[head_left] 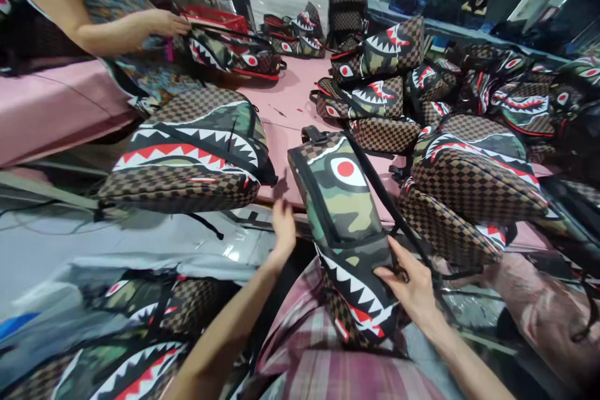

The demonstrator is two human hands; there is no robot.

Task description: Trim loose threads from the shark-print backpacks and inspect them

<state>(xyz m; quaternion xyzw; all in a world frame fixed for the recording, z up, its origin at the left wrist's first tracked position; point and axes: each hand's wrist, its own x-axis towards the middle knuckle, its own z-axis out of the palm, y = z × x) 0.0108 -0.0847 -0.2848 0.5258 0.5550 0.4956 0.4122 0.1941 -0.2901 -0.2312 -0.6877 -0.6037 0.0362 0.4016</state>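
Observation:
A backpack point(351, 206) with camouflage print, a red eye and white shark teeth leans from the pink table's edge down over my lap. My right hand point(412, 281) grips its right side, thumb on the dark front panel and fingers at the edge. Just left of the bag is my left hand point(284, 228), raised near the table edge. Motion smears its fingers, so their closure is unclear, and it appears apart from the bag. Another shark-print backpack point(187, 150) lies on the table to the left of that hand.
Several more backpacks point(478, 169) are heaped along the right of the pink table point(293, 90). Across it, a co-worker's hand point(169, 23) touches a bag point(234, 53) beside a red basket point(220, 17). More bags point(135, 362) lie in grey sheeting at lower left.

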